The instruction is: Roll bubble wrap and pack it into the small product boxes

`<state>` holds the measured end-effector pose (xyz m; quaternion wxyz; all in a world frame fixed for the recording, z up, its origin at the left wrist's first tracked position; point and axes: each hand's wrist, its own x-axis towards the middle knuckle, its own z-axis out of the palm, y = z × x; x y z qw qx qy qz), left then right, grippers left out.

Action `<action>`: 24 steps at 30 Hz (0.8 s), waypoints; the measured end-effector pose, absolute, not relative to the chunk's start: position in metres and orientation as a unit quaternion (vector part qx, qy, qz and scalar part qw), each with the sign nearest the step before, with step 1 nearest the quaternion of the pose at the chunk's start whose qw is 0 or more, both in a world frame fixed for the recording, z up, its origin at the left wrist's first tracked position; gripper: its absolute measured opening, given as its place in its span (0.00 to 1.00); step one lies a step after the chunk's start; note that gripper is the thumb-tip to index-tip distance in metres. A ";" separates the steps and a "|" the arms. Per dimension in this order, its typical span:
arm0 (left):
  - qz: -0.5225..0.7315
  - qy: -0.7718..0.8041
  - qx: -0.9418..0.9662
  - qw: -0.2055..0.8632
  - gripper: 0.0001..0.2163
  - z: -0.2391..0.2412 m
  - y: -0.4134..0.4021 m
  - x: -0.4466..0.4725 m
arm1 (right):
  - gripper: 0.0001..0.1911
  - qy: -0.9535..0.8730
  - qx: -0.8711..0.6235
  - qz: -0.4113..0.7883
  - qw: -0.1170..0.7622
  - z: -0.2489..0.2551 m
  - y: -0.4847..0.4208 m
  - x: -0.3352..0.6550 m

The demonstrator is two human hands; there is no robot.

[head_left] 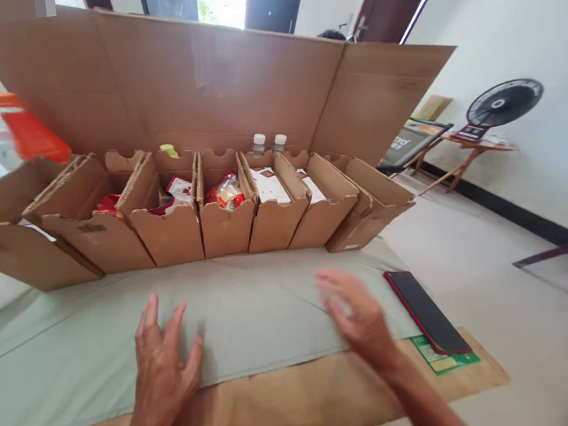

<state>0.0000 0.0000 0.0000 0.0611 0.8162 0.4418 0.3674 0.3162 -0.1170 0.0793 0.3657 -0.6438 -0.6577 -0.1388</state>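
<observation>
My left hand (165, 358) hovers above the pale green cloth (253, 310), fingers spread and holding nothing. To the right, my right hand (356, 313) is also over the cloth, slightly blurred, its fingers apart and nothing in them. Beyond both hands stands a row of several open cardboard boxes (176, 237). Red and clear plastic packets (229, 193) lie in the middle box, and white sheets with brown marks (270, 186) show in the box to its right. A phone with a red edge (428, 309) lies near my right hand.
A tall cardboard panel (211, 86) stands behind the boxes, with two white-capped bottles (258, 143) and a yellow-green cap (169, 150) before it. An orange object (38, 135) is at far left. A green card (441, 360) lies under the phone. A fan (499, 105) stands at right.
</observation>
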 end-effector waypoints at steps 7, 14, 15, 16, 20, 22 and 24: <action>0.312 0.401 0.860 0.032 0.16 -0.031 0.007 0.002 | 0.24 -0.497 -0.787 -0.300 0.207 0.141 -0.087 0.467; 0.317 0.408 0.856 0.028 0.15 -0.030 0.007 0.002 | 0.09 -0.556 -0.782 -0.274 0.069 0.165 -0.084 0.481; 0.315 0.408 0.856 0.031 0.15 -0.030 0.007 0.003 | 0.10 -0.567 -0.776 -0.271 0.053 0.168 -0.090 0.477; 0.315 0.408 0.856 0.033 0.15 -0.029 0.007 0.003 | 0.11 -0.580 -0.770 -0.264 0.034 0.172 -0.097 0.471; 0.327 0.396 0.858 0.027 0.15 -0.027 0.006 0.004 | 0.07 -0.636 -0.746 -0.197 -0.033 0.189 -0.107 0.440; 0.335 0.391 0.857 0.028 0.14 -0.024 0.005 0.005 | 0.07 -0.660 -0.738 -0.136 -0.039 0.199 -0.096 0.415; 0.344 0.387 0.855 0.032 0.13 -0.021 0.004 0.005 | 0.07 -0.678 -0.730 -0.072 -0.036 0.210 -0.078 0.383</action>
